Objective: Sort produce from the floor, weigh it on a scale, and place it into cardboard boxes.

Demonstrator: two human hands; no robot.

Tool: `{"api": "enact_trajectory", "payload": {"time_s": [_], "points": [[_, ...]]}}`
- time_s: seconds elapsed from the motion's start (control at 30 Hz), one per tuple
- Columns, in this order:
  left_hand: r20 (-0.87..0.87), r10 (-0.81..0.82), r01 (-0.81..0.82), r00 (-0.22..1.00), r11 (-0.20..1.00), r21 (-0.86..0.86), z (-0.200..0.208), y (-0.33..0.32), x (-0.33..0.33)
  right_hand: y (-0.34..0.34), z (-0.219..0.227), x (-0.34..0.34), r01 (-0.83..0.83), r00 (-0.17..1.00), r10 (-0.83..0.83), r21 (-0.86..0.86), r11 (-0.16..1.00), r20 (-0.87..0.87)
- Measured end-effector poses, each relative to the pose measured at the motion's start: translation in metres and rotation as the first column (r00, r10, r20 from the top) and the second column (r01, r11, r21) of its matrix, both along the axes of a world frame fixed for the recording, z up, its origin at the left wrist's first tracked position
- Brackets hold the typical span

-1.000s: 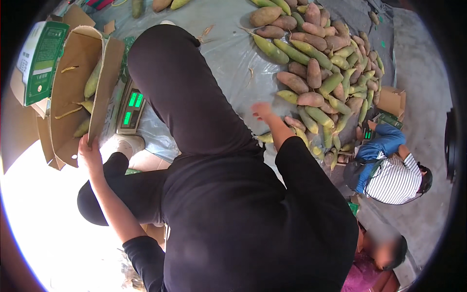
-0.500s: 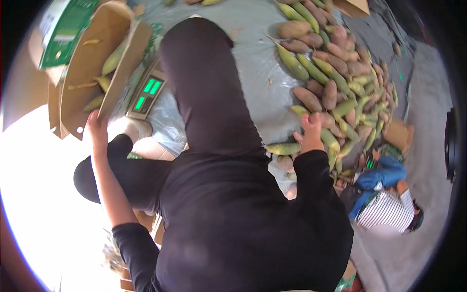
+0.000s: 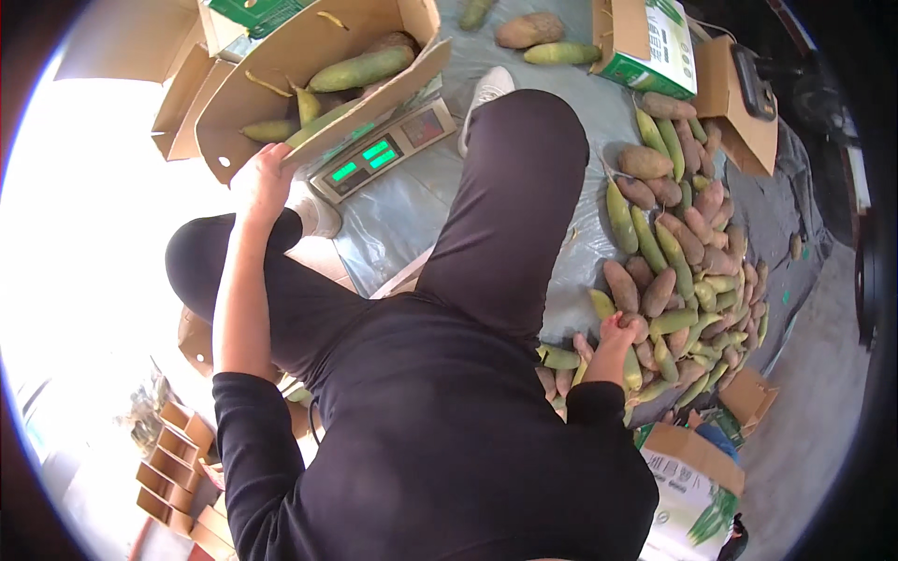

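My left hand (image 3: pixel 262 184) is closed on the near corner of an open cardboard box (image 3: pixel 210 140). Inside the box lie green radishes (image 3: pixel 363 70) and some thin yellowish pieces. Under the box sits a digital scale (image 3: pixel 426 128) with a lit green display. On the right, my right hand (image 3: pixel 615 344) is at the near side of a large heap, its fingers curled round a brownish root vegetable (image 3: pixel 639 326), mostly hidden. The heap mixes long green radishes (image 3: pixel 620 217) with brownish-pink roots (image 3: pixel 645 162).
Plastic sheeting (image 3: pixel 393 238) covers the floor between my legs and the heap. A green and white carton (image 3: pixel 655 51) stands beyond the heap, another carton (image 3: pixel 687 477) at the lower right. Empty cardboard dividers (image 3: pixel 173 467) lie at lower left.
My view has swung, so the box, scale and heap appear shifted right. More of the box's contents shows now. My left hand stays on the box, my right hand at the same spot in the heap.
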State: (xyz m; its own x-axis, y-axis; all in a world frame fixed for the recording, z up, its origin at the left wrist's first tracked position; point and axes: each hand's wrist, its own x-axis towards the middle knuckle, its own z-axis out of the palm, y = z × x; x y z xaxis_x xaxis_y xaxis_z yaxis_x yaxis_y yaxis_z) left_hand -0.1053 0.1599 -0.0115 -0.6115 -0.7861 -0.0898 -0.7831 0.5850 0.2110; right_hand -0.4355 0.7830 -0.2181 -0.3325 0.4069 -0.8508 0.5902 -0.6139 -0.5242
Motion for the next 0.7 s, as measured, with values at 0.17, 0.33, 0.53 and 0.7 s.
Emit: {"api": "enact_trajectory", "payload": {"time_s": [0.17, 0.33, 0.53, 0.7], "points": [[0.028, 0.024, -0.024, 0.999, 0.999, -0.024, 0.014, 0.002, 0.005, -0.062, 0.02, 0.024, -0.06, 0.996, 0.062, 0.032, 0.998, -0.07], [0.07, 0.03, -0.029, 0.997, 0.999, -0.014, 0.012, 0.001, 0.003, -0.106, 0.029, 0.021, -0.204, 0.97, 0.192, -0.073, 0.976, -0.148], [0.045, 0.025, -0.024, 0.999, 1.0, -0.011, 0.014, 0.001, 0.008, -0.225, 0.099, -0.002, -0.759, 0.638, 0.653, -0.191, 0.623, -0.408], [0.065, 0.014, -0.014, 0.998, 1.0, -0.01, 0.014, 0.001, 0.008, -0.323, 0.183, -0.034, -0.95, 0.121, 0.824, 0.178, 0.258, -0.553]]}}
